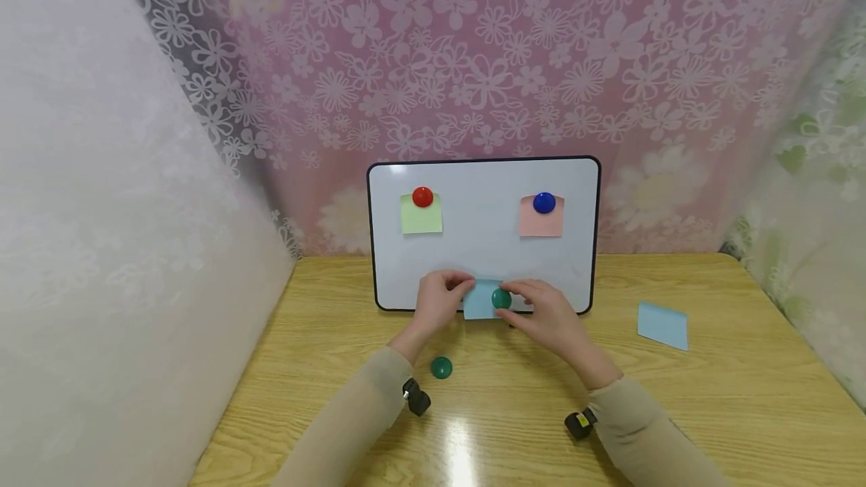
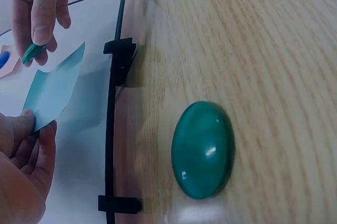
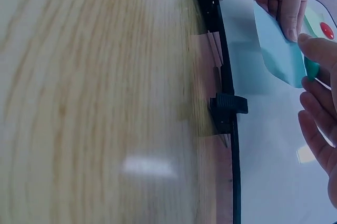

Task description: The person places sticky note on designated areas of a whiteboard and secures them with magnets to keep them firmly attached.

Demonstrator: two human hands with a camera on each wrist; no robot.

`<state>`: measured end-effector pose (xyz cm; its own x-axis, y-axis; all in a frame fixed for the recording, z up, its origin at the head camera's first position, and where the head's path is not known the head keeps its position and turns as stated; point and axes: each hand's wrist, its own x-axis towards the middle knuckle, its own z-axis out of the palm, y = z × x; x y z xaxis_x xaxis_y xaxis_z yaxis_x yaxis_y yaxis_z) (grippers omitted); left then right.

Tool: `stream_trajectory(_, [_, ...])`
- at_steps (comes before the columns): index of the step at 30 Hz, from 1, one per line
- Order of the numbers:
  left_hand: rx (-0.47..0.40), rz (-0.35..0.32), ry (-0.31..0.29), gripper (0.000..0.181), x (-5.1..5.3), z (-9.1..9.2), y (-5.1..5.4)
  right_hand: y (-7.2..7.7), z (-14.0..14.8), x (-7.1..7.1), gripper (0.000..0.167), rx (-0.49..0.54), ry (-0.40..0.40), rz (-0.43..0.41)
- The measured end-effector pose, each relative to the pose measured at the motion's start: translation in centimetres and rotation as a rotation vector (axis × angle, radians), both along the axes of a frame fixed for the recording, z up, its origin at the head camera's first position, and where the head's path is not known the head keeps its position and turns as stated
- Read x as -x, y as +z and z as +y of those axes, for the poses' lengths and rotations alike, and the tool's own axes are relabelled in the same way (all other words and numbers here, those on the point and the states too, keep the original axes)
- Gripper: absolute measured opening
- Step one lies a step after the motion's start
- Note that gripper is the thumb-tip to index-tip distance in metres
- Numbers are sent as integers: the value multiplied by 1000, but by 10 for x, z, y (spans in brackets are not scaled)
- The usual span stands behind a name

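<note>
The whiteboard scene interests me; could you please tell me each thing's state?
Whiteboard, standing on the table
Green note, pinned by red magnet
Pink note, pinned by blue magnet
Red magnet, on the whiteboard
Blue magnet, on the whiteboard
Left grip, pinching the held blue note
Held blue note, bent, unpinned
Right grip, pinching the held green magnet
Held green magnet, pinched
Loose green magnet, on the table
Loose blue note, on the table

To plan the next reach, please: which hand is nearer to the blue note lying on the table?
The right hand. In the head view, it is left of the blue note; the left hand is farther left.
</note>
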<state>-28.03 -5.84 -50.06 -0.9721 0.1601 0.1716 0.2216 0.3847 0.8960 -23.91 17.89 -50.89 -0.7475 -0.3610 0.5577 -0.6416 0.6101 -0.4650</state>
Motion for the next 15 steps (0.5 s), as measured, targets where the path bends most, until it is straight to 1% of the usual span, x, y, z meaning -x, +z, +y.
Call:
stream_trajectory(4, [0, -4, 3, 15, 2, 0, 2, 0, 0, 1, 44, 1, -7, 2])
stream_trajectory(9, [9, 12, 8, 15, 3, 1, 2, 1, -1, 3, 45, 8, -20, 11])
stream_trajectory(15, [16, 22, 17, 15, 4, 2, 3, 4, -3, 5, 45, -8, -35, 17])
